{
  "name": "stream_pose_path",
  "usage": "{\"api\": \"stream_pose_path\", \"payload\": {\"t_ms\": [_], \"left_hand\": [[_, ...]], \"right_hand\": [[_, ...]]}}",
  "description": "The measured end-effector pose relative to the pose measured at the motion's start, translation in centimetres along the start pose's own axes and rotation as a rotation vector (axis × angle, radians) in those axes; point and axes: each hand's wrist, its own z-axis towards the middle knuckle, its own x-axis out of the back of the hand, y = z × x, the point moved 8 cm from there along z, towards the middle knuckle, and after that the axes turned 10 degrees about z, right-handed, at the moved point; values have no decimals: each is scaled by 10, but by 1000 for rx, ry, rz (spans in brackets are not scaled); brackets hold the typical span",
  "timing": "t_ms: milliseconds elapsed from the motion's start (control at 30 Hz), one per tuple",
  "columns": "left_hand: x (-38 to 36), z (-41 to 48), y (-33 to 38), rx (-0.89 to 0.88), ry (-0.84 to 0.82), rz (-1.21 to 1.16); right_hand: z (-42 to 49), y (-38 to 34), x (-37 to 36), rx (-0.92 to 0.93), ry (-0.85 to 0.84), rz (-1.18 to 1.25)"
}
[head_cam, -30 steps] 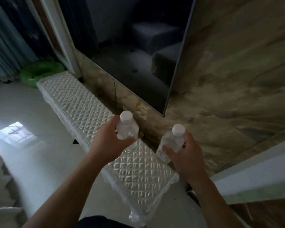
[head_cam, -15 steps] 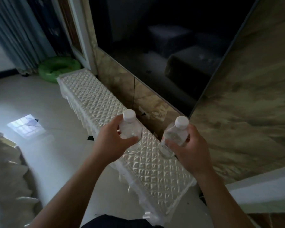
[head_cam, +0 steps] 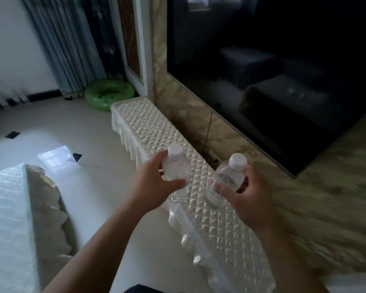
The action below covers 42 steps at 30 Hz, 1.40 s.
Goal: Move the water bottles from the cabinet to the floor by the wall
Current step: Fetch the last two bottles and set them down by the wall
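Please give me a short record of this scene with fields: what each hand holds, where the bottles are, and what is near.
left hand: grips the left bottle, white cap on
right hand: grips the right bottle, white cap on
position: both bottles over the cabinet with the quilted white cover
behind: dark television on the marble wall
far end: green ring on the floor

The left hand (head_cam: 154,187) grips one clear water bottle (head_cam: 175,170), fingers curled round its body below the white cap; the right hand (head_cam: 247,199) grips another bottle (head_cam: 226,178), both above the quilted cabinet top (head_cam: 156,132).
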Motion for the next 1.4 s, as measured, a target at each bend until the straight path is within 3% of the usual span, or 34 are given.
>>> {"api": "stream_pose_path", "payload": {"t_ms": [467, 1067, 1400], "left_hand": [[102, 55, -77, 117, 116, -18], [216, 264, -166, 201, 372, 9], [281, 336, -203, 209, 461, 3]], "right_hand": [[87, -37, -125, 30, -168, 52], [335, -91, -312, 169, -370, 76], [413, -139, -395, 257, -431, 36]]}}
